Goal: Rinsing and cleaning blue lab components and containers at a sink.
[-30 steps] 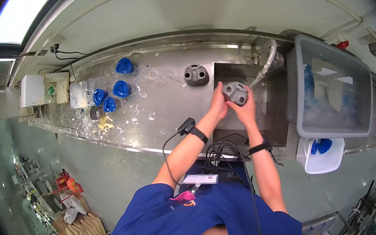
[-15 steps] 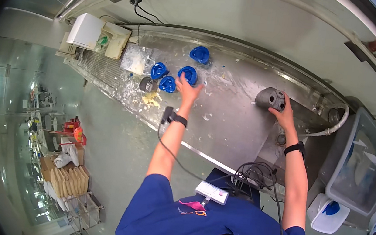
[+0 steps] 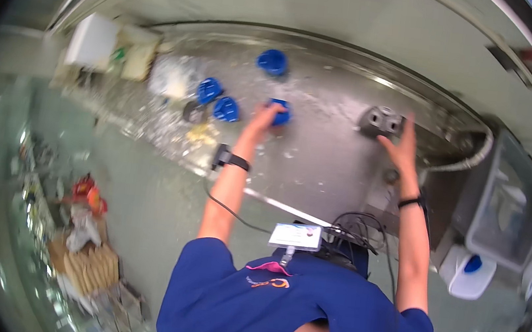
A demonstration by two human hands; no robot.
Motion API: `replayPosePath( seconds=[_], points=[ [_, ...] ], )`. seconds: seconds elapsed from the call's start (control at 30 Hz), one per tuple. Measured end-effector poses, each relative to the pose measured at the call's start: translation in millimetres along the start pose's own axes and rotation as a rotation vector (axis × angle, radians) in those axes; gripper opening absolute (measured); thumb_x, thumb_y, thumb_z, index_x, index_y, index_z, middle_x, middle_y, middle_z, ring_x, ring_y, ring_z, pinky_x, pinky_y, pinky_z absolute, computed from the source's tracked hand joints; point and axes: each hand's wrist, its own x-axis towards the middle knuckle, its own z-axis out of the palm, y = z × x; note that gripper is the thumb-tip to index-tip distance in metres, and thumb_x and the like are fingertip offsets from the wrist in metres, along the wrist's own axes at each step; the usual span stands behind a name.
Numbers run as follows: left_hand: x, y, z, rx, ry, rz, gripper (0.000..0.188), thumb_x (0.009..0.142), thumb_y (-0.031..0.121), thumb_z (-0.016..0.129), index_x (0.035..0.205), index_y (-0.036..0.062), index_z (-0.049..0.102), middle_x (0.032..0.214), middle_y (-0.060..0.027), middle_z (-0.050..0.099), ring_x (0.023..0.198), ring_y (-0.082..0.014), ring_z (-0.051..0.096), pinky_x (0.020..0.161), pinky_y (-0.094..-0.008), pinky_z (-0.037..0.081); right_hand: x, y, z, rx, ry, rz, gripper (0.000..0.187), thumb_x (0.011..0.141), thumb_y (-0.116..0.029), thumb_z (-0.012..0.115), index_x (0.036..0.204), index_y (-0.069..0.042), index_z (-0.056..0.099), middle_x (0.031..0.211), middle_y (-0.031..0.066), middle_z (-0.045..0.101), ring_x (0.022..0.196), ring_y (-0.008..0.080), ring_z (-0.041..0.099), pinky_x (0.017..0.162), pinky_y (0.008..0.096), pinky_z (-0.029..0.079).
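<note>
My left hand (image 3: 263,120) is closed on a blue cup-shaped mould (image 3: 280,114) over the metal worktop, fingers bent over its left side. Left of that hand lie two more blue moulds (image 3: 226,109) (image 3: 209,90) with hollowed tops, and another blue mould (image 3: 272,62) sits farther back. At the right, my right hand (image 3: 404,148) has thumb and fingers spread beside a grey cylindrical block (image 3: 377,122) with round holes in its face. Whether the fingertips touch the block is blurred. A small grey ring-shaped piece (image 3: 194,112) lies near the yellow crumbs.
The steel worktop (image 3: 319,166) carries white and yellow residue at its left. A white box (image 3: 92,42) stands at the far left end. On the right are a hose (image 3: 472,166), a grey plastic bin (image 3: 514,203) and a white container (image 3: 467,277) holding something blue. A cable hangs from my left wrist.
My left hand has closed on the blue mould and moved it slightly right, apart from the others. The right hand's fingers have loosened from the grey block. The whole view has shifted.
</note>
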Motion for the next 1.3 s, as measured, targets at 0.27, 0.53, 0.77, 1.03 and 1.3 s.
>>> replayPosePath(
  seconds=[0.27, 0.53, 0.77, 1.03, 1.3],
  points=[
    [-142, -27, 221, -0.351, -0.746, -0.422, 0.072, 0.079, 0.077, 0.049, 0.113, 0.0149, 0.063, 0.105, -0.0073, 0.064, 0.09, -0.0211, 0.062, 0.081, -0.0417, 0.05, -88, -37, -53, 0.859, -0.426, 0.154, 0.11, 0.063, -0.036, 0.09, 0.151, -0.012, 0.029, 0.149, 0.0129, 0.037, 0.138, 0.0265, 0.036, 0.11, 0.0433, 0.032],
    [-174, -30, 430, -0.386, -0.752, -0.302, 0.065, 0.091, 0.069, 0.037, 0.124, 0.0173, 0.058, 0.118, -0.0038, 0.064, 0.109, -0.0198, 0.06, 0.091, -0.0455, 0.048, -61, 108, -128, 1.202, 0.09, 0.629, 0.047, 0.096, -0.032, 0.056, 0.133, -0.004, 0.048, 0.122, 0.0093, 0.059, 0.115, 0.018, 0.054, 0.101, 0.0298, 0.04],
    [-201, -23, 482, 0.015, -0.676, -0.092, 0.068, 0.094, 0.068, 0.038, 0.129, 0.0121, 0.054, 0.123, -0.0064, 0.06, 0.11, -0.0192, 0.059, 0.092, -0.037, 0.048, -53, 127, -182, 0.704, 0.269, 0.316, 0.042, 0.101, -0.038, 0.049, 0.127, -0.005, 0.052, 0.121, 0.0092, 0.058, 0.113, 0.0194, 0.053, 0.098, 0.032, 0.041],
    [-215, -10, 480, 0.489, -0.17, 0.494, 0.073, 0.088, 0.064, 0.053, 0.113, -0.0038, 0.061, 0.105, -0.021, 0.066, 0.099, -0.0278, 0.063, 0.088, -0.0376, 0.046, -29, 121, -161, 0.714, 0.367, 0.707, 0.045, 0.102, -0.04, 0.042, 0.117, 0.0, 0.058, 0.105, 0.0136, 0.067, 0.098, 0.0218, 0.062, 0.087, 0.0347, 0.047],
    [-170, -12, 451, 0.331, -0.091, 0.434, 0.065, 0.096, 0.056, 0.046, 0.116, -0.0042, 0.056, 0.1, -0.0226, 0.065, 0.099, -0.0364, 0.062, 0.085, -0.0411, 0.045, -27, 75, -145, 0.571, 0.323, 0.419, 0.038, 0.098, -0.033, 0.052, 0.119, -0.003, 0.058, 0.108, 0.0178, 0.067, 0.103, 0.0292, 0.064, 0.089, 0.0368, 0.047]
  ],
)
